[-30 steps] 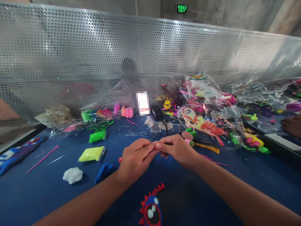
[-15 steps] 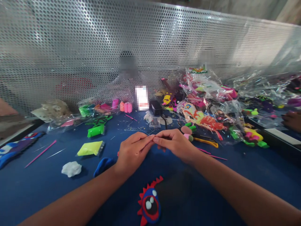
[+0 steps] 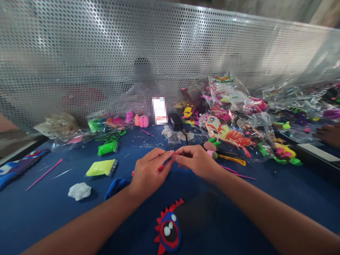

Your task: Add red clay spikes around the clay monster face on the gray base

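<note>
My left hand (image 3: 150,171) is closed, with a bit of red modelling clay (image 3: 160,168) showing between its fingers. Thumb and fingers of my right hand (image 3: 196,161) pinch together against the left fingertips, where a speck of red shows; most of the clay is hidden. Below the hands lies a blue clay figure (image 3: 177,226) with red spikes along its side and one large red-rimmed eye. Beside my left wrist are a lump of blue clay (image 3: 117,187) and a lump of white clay (image 3: 79,191).
A yellow clay packet (image 3: 101,168), a green packet (image 3: 107,148) and a pink stick (image 3: 44,174) lie to the left. Plastic bags with clay pieces (image 3: 228,131) are heaped at the right. A perforated metal panel (image 3: 106,46) closes off the back. Another person's hand (image 3: 329,134) is at far right.
The left fingers have shifted slightly, and red clay between them now shows. The two hands stay together at nearly the same place.
</note>
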The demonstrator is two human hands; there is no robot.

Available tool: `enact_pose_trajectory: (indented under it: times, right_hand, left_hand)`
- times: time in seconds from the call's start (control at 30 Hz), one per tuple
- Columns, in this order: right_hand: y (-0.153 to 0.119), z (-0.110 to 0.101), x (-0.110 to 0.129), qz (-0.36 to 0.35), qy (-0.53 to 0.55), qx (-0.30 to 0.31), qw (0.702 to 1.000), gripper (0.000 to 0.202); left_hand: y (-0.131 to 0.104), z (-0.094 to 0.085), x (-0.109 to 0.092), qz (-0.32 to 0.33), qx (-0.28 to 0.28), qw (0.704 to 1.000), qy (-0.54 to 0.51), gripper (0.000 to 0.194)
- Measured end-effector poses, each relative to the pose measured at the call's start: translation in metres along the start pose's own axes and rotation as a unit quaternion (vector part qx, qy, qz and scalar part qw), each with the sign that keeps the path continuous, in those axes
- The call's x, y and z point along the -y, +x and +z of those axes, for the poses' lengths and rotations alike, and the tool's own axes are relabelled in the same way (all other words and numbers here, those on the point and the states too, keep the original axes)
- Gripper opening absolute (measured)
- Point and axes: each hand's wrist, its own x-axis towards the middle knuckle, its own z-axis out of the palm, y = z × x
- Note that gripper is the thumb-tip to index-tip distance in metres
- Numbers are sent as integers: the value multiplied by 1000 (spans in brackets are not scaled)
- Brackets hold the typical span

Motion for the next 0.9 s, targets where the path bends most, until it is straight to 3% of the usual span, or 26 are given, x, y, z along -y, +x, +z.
enact_pose_trajectory:
  times: [0.23, 0.7, 0.9]
  right_hand:
    - [1, -4, -6, 1, -12, 25, 1000, 29]
    - [2, -5, -3, 17, 40, 11, 999, 27]
    - [3, -5, -8, 17, 98, 47, 994, 26]
  left_hand:
    - [0, 1, 1, 3, -12, 1000, 1, 15]
    - [1, 0, -1, 11, -33, 999, -28, 15]
    - [1, 0, -1, 13, -36, 998, -40, 13]
